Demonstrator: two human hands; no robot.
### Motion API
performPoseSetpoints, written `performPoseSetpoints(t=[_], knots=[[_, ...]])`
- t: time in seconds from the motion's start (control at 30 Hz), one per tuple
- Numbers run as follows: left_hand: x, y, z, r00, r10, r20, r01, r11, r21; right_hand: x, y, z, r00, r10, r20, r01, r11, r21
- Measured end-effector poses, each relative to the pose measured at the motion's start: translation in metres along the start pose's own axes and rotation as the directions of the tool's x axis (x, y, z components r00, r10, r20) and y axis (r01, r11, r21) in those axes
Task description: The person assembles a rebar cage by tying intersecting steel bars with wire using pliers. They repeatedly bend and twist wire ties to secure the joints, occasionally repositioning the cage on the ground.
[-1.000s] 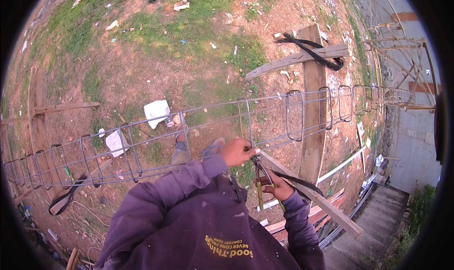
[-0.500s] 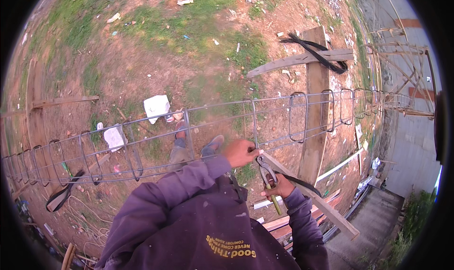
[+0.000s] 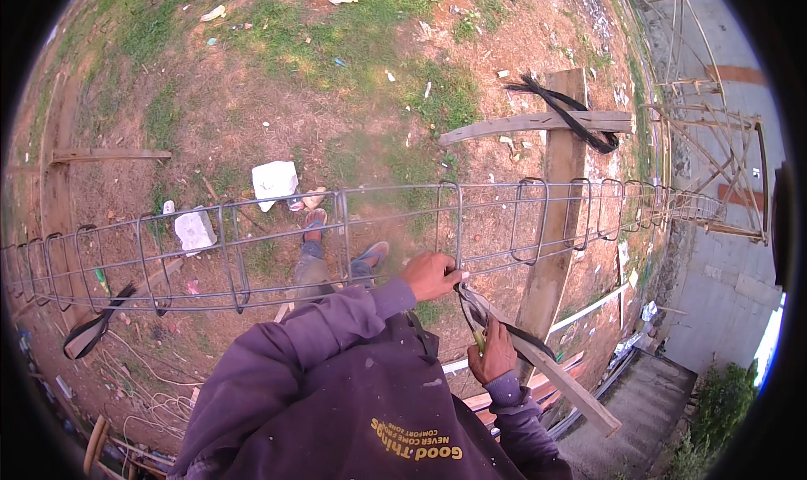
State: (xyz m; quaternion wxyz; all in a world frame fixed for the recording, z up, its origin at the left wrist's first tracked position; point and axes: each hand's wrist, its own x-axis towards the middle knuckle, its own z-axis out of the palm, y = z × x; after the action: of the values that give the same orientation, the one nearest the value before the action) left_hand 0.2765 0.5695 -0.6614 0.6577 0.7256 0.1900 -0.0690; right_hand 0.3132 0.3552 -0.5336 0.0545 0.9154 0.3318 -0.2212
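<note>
A long cage of steel rebar with rectangular stirrups runs across the view at waist height. My left hand is closed at the near lower bar, beside the foot of one stirrup. Right below it, my right hand grips a pair of pincers by the handles, one of them green. The pincers' jaws point up at the joint between bar and stirrup. Any tie wire there is too small to make out. A wooden batten slants under the cage close to my right hand.
Wooden posts with crosspieces stand at right and left. Bundles of black wire hang on the right crosspiece, with another bundle at the left. White blocks lie beyond the cage near my feet. Bamboo scaffolding rises at the far right.
My right hand has turned, and its grip on the pincers has shifted, with the handles swung up closer to the batten. My left hand stays at the same joint. The view has tilted slightly.
</note>
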Motion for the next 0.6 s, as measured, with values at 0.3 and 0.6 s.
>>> performPoseSetpoints(t=[0.3, 0.6], knots=[[-0.001, 0.003, 0.001, 1.0, 0.001, 0.009, -0.001, 0.999, -0.037, -0.005, 0.01, -0.008, 0.996, 0.066, 0.056, -0.063, 0.996, -0.056], [-0.001, -0.001, 0.003, 1.0, 0.011, -0.002, -0.011, 1.0, -0.029, -0.006, 0.034, 0.04, 0.899, 0.09, 0.429, -0.391, 0.609, 0.691]])
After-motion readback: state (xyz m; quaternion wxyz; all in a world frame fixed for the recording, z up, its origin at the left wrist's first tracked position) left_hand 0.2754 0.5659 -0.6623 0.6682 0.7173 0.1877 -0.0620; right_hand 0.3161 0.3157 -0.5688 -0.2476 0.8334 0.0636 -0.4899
